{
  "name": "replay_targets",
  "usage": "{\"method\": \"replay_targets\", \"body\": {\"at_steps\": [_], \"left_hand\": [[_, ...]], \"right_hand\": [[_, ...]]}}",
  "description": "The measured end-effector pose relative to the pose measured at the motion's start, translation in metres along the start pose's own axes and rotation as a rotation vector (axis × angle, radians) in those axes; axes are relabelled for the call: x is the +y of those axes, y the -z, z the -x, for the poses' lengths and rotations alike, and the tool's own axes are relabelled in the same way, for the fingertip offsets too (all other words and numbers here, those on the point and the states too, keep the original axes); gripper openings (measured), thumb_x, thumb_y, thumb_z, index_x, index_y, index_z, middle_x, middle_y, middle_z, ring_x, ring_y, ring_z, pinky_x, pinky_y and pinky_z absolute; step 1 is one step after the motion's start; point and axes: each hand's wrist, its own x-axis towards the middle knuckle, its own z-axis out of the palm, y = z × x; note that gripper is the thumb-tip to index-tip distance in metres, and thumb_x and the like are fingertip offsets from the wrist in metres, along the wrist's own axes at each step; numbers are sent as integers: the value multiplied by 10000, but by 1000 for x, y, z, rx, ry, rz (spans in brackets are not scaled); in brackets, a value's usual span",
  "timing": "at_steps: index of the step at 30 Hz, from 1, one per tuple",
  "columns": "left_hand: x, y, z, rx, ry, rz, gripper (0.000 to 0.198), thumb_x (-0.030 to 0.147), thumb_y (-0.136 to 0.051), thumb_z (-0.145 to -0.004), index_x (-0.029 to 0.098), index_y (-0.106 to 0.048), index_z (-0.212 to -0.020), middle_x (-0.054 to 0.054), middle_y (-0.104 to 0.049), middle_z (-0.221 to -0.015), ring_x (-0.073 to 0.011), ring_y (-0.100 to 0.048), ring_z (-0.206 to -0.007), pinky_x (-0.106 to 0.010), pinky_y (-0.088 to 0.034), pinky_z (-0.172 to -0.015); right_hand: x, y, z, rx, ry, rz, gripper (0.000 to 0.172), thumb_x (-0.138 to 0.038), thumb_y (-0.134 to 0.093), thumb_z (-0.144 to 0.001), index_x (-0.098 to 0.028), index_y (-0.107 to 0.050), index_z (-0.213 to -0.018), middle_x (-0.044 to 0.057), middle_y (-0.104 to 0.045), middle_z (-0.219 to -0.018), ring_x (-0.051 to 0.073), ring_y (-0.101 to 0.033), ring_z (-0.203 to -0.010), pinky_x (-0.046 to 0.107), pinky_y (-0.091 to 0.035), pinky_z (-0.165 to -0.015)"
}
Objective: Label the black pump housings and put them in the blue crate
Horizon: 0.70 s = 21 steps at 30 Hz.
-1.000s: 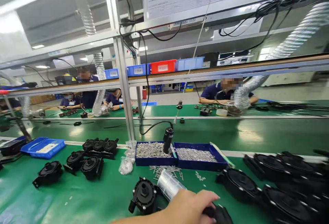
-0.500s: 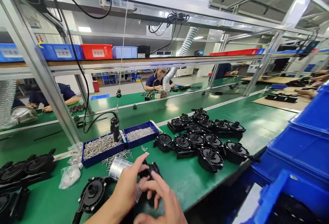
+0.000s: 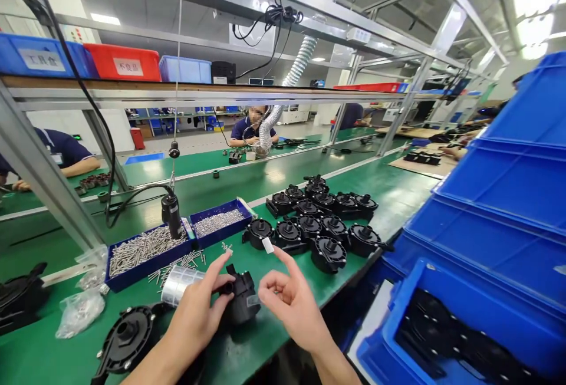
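My left hand (image 3: 201, 305) is closed round a black plastic pump housing (image 3: 242, 296), thumb and fingers at its short spout, above the green bench. Just right of it, my right hand (image 3: 292, 302) has its thumb and curled fingers pressed together at a small clear label (image 3: 253, 300) by the housing's side. Whether that label is stuck down, I cannot tell. Its index finger points up with a small white label (image 3: 267, 245) at the tip. Behind my left hand lies a shiny roll of labels (image 3: 177, 285). Another black pump (image 3: 126, 338) rests left of my forearm.
Several finished-looking black pumps (image 3: 329, 252) stand grouped at the right. Blue trays hold long screws (image 3: 141, 255) and small metal parts (image 3: 221, 220). A black electric screwdriver (image 3: 171, 214) hangs over the screws. Blue crates (image 3: 469, 243) crowd the right edge. Co-workers sit across the bench.
My view has swung right. My right hand has drawn away from the housing's top to its right side, index finger raised with the white label. My left hand still grips the housing, now more visible.
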Motion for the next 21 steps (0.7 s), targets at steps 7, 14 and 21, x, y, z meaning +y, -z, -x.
{"method": "replay_targets", "body": {"at_steps": [7, 14, 21], "left_hand": [[4, 3, 0, -12, -35, -19, 702, 221, -536, -973, 460, -293, -1586, 61, -787, -1189, -151, -751, -1136, -314, -588, -1026], [5, 4, 0, 10, -52, -53, 689, 230, -553, -971, 472, -323, -1574, 70, -793, -1177, -153, -754, -1131, -303, -600, -1002], [6, 4, -1, 12, -47, -64, 685, 244, -546, -971, 490, -322, -1570, 87, -794, -1172, -146, -758, -1123, -303, -605, -999]], "right_hand": [[21, 5, 7, 5, -164, 42, 866, -355, -765, -886, -211, -249, -1566, -21, -642, -832, 150, -500, -688, 290, -339, -643], [23, 3, -1, -16, -189, 151, 914, -281, -733, -848, -224, -212, -1596, -22, -683, -838, 144, -485, -634, 282, -319, -588], [20, 4, -4, 2, -193, 202, 899, -273, -729, -855, -235, -225, -1598, -29, -693, -839, 141, -484, -634, 282, -345, -595]]}}
